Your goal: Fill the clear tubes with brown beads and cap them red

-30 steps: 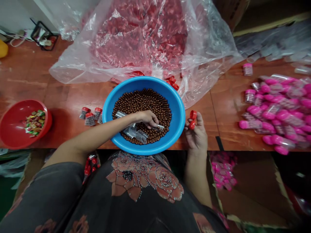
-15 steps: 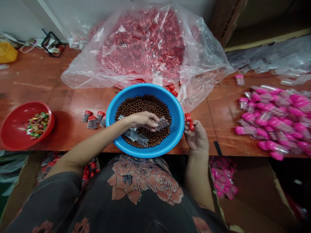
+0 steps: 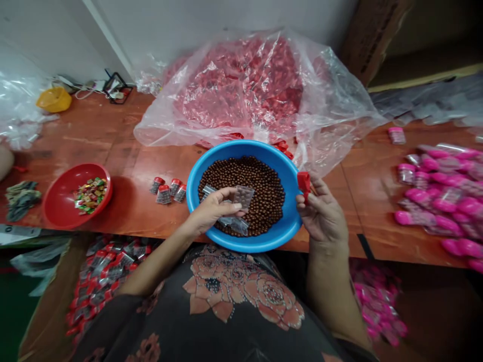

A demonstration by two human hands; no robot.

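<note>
My left hand (image 3: 217,208) is closed on a small clear plastic container (image 3: 244,197), held above the blue basin (image 3: 196,223); brown balls show in or behind its wall. Many shiny brown balls (image 3: 260,176) fill the basin, and more clear containers (image 3: 234,224) lie on them under my left hand. At the basin's right rim, my right hand (image 3: 322,211) pinches a red cap (image 3: 303,182); a second red piece may be just beneath it. Left of the basin stand several filled containers with red caps (image 3: 163,194).
A large clear bag of red caps (image 3: 241,85) lies behind the basin. A red bowl (image 3: 53,201) holds wrapped sweets at left. Pink-capped containers (image 3: 449,196) are heaped at right. Boxes of red-capped (image 3: 101,271) and pink-capped containers (image 3: 381,306) sit below the table edge.
My left hand has drawn back toward me and lifted the container more upright. My right hand has raised the red cap beside the rim. The view has shifted left.
</note>
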